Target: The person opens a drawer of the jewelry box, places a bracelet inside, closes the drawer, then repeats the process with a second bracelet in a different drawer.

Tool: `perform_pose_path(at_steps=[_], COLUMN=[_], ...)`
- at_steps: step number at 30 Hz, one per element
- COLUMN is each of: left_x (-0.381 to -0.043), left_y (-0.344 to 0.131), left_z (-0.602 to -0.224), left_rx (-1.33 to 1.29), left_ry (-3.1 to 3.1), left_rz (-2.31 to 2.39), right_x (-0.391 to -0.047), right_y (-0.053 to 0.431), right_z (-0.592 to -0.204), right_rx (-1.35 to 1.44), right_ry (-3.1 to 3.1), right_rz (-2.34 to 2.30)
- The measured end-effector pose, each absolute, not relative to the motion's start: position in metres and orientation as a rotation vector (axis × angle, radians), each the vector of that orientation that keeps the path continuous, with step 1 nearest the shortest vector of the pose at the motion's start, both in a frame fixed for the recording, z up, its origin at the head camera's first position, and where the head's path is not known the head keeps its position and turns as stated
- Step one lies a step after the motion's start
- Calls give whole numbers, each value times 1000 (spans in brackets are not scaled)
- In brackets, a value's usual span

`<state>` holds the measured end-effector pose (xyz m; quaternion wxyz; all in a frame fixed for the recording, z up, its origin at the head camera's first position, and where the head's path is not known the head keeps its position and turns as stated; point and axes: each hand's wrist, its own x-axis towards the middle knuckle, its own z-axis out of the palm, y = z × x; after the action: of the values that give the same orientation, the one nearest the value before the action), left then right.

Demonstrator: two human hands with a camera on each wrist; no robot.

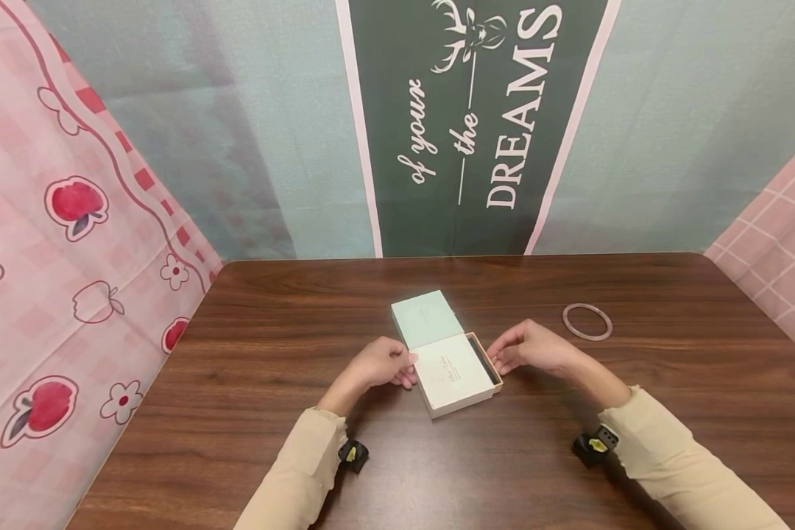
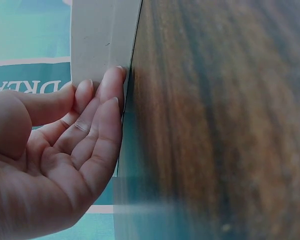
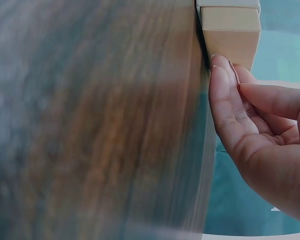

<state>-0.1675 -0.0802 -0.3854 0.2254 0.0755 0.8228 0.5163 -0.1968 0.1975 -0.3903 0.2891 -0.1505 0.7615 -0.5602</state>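
A white drawer box with fine printed lettering sits mid-table, its pale mint lid flap folded back on the far side. From its right end a cream-edged drawer with a dark inside sticks out a little. My left hand holds the box's left end, thumb at the top edge and fingertips against the side wall. At the drawer's outer face, my right hand pinches a thin pull tab between thumb and fingers.
A pale pinkish ring-shaped bangle lies on the brown wood-grain table, beyond my right hand. Printed cloths hang behind the table's far edge and along both sides. Each sleeve cuff carries a small black wrist device.
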Motion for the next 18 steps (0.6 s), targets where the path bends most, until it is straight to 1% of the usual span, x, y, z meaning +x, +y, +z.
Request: perform_pose_path(at_steps=[18], left_x=[-169], left_y=[-80], left_z=[-387], left_rx=[197], left_ry=[2245], left_rz=[1435], right_x=[-191], right_y=[186], right_z=[-387], right_rx=[-431], right_ry=[2013], right_rz=[-1478])
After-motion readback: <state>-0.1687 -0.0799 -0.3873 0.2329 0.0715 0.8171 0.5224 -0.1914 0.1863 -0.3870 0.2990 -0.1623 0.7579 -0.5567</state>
